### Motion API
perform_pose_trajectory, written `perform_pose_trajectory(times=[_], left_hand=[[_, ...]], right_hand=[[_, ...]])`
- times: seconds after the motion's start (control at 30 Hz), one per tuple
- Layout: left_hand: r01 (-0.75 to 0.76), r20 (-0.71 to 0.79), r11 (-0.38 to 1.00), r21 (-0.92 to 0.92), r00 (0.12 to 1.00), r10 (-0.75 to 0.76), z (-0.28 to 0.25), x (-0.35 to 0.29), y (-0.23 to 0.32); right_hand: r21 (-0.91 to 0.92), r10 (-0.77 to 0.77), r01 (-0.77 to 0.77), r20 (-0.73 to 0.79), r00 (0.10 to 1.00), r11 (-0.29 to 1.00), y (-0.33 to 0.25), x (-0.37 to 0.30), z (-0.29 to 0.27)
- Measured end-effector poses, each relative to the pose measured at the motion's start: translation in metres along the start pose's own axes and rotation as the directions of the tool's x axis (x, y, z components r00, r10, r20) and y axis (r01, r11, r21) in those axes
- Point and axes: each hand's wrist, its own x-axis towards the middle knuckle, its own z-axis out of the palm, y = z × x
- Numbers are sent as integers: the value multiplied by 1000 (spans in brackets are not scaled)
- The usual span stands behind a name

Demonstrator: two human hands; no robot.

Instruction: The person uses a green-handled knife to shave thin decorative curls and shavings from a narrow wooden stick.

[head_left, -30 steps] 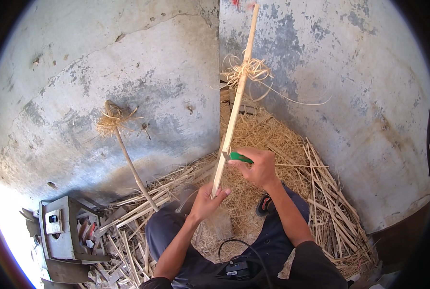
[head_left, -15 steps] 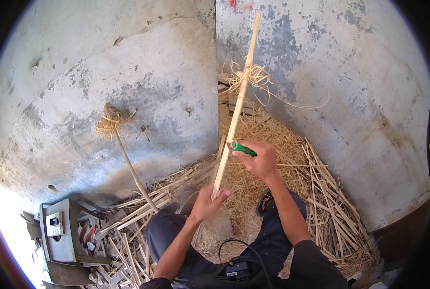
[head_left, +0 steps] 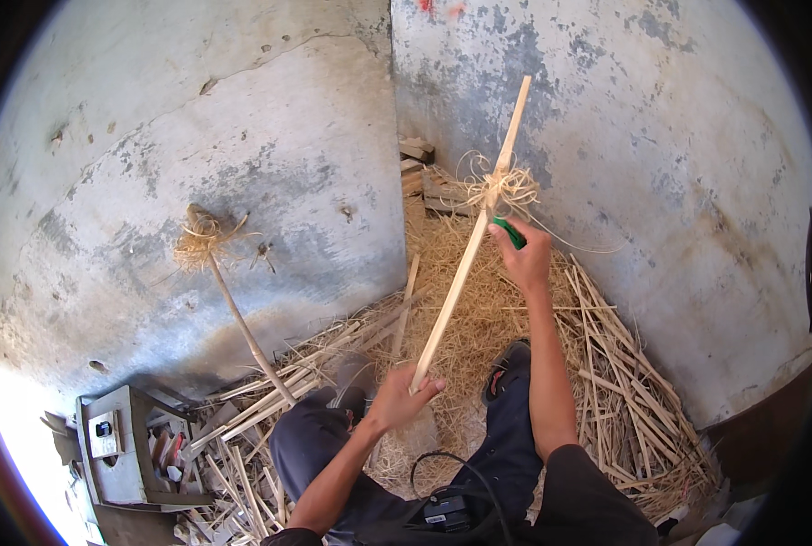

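A long pale wooden strip (head_left: 456, 296) slants up and away from me toward the wall corner. Its near end is gripped in my left hand (head_left: 403, 397), the thumb lying along it. My right hand (head_left: 525, 252) is closed around a green-handled knife (head_left: 511, 234), held against the strip's upper part; the blade is mostly hidden. Just beyond the knife, a tangle of thin curled shavings (head_left: 506, 187) clings round the strip, with one long strand trailing right. The far end of the strip sticks out past the curls.
Straw-like shavings (head_left: 474, 314) cover the floor between my feet. Piles of thin sticks (head_left: 638, 382) lie at right and left. A pole (head_left: 247, 332) with a shaving-wrapped top leans at left, near a wooden stool (head_left: 119, 446) on its side. Peeling walls (head_left: 306, 136) meet ahead.
My right hand has pushed the knife up along the strip, away from my left hand, to the curls. The strip's far end has tipped right and lower.
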Motion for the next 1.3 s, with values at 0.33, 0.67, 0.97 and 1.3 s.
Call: perform_pose_trajectory(times=[0.33,0.67,0.97,1.3], left_hand=[[-40,36,998,58,999,38,13,-8,-14],[38,-225,990,134,974,-7,3,-19,7],[49,-355,997,-63,932,-68,-5,-66,37],[29,-258,997,66,966,-11,-4,-99,64]], right_hand=[[-64,81,-81,3,997,995,19,6,-23],[-156,354,-318,396,847,935,-34,-30,-3],[430,117,-554,706,699,713,-105,-76,-1],[610,170,-516,533,829,601,-141,-147,13]])
